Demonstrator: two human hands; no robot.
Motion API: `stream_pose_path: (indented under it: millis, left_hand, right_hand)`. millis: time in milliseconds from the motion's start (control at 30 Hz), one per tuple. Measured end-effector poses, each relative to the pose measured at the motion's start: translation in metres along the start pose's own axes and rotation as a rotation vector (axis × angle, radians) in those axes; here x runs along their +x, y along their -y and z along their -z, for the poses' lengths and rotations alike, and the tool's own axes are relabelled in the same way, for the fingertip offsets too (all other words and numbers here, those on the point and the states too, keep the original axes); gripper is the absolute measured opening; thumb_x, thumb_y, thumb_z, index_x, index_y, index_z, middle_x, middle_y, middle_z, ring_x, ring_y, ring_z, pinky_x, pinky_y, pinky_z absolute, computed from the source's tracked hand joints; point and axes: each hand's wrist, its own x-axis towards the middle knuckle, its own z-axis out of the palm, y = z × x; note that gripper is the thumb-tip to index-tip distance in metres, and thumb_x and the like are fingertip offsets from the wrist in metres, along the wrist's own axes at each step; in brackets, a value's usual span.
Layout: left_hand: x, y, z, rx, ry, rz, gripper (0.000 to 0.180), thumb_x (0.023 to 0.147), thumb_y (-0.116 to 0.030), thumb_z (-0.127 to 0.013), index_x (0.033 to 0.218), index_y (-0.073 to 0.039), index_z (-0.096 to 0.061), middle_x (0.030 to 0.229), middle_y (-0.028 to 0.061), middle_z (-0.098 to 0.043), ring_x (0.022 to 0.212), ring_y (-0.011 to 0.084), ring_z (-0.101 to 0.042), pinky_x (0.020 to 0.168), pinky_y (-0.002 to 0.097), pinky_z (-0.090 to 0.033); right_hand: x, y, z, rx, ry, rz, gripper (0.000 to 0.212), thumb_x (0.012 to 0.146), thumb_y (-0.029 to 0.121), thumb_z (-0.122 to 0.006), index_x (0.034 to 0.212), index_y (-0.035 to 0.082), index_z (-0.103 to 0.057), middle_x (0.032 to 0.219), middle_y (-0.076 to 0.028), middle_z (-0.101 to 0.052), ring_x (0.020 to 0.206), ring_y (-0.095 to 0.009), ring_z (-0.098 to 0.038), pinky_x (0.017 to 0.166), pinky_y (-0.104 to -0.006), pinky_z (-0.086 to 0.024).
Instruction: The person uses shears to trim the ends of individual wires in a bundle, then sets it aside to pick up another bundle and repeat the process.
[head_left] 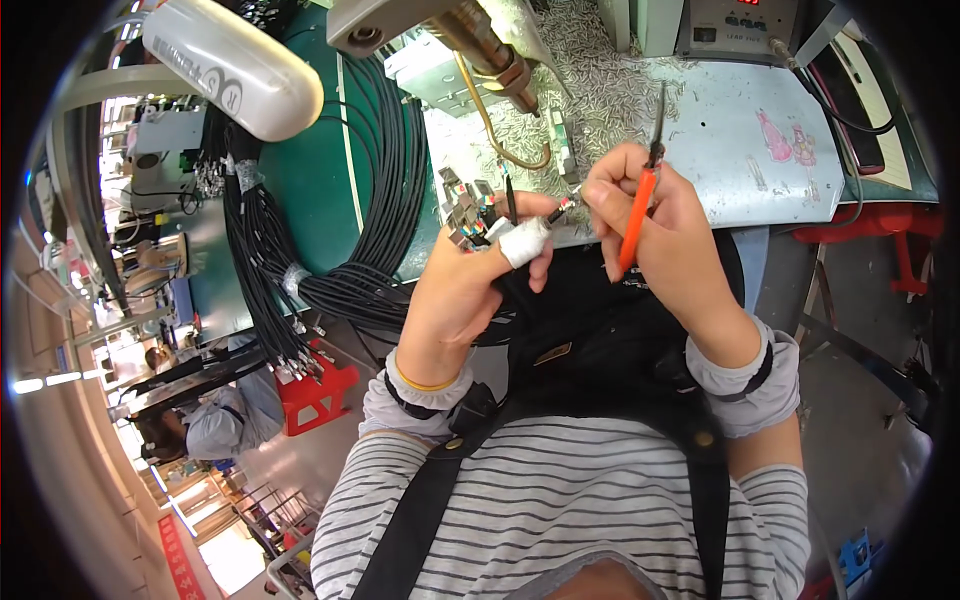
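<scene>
My left hand [450,290] is closed around several black cables whose ends carry square metal connectors [465,212]. White tape [525,243] wraps its thumb. Between thumb and fingers, one cable end with small coloured wires [562,207] points toward my right hand. My right hand [675,235] grips an orange-handled tool [638,222] with a thin dark pointed tip directed up and away; its exact kind is unclear. The thumb and index finger of that hand come together beside the coloured wires, near a small metal piece [577,190]. Whether they pinch it is hard to see.
A press-like machine head [500,70] hangs just beyond my hands, with a curved brass tube [495,135]. Many small metal pieces [610,100] cover the work plate [740,150]. Coiled black cables [385,200] lie at left, below a white cylinder [235,68]. Another person [220,425] sits far left.
</scene>
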Motion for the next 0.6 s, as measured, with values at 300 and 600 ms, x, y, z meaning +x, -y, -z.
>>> stream_pose_path:
  millis: [300, 600]
  left_hand:
    - [-0.008, 0.008, -0.002, 0.05, -0.089, -0.023, 0.022, 0.074, -0.001, -0.061, 0.095, 0.003, -0.056, 0.073, 0.0045, -0.054, 0.055, 0.0082, -0.045, 0.044, 0.0194, -0.033]
    - [0.038, -0.003, 0.004, -0.018, -0.149, -0.055, 0.011, 0.075, -0.003, -0.06, 0.085, -0.001, -0.055, 0.063, -0.0012, -0.046, 0.047, 0.0039, -0.036, 0.039, 0.0179, -0.024]
  right_hand:
    - [-0.017, -0.014, -0.01, 0.113, 0.0, -0.004, 0.012, 0.085, 0.013, -0.05, 0.08, 0.002, -0.048, 0.063, -0.002, -0.049, 0.04, -0.007, -0.044, 0.036, -0.018, -0.033]
    - [0.01, -0.015, 0.006, -0.419, -0.288, 0.268, 0.016, 0.084, 0.017, -0.054, 0.085, 0.0, -0.051, 0.064, -0.002, -0.051, 0.042, -0.006, -0.042, 0.038, -0.0183, -0.035]
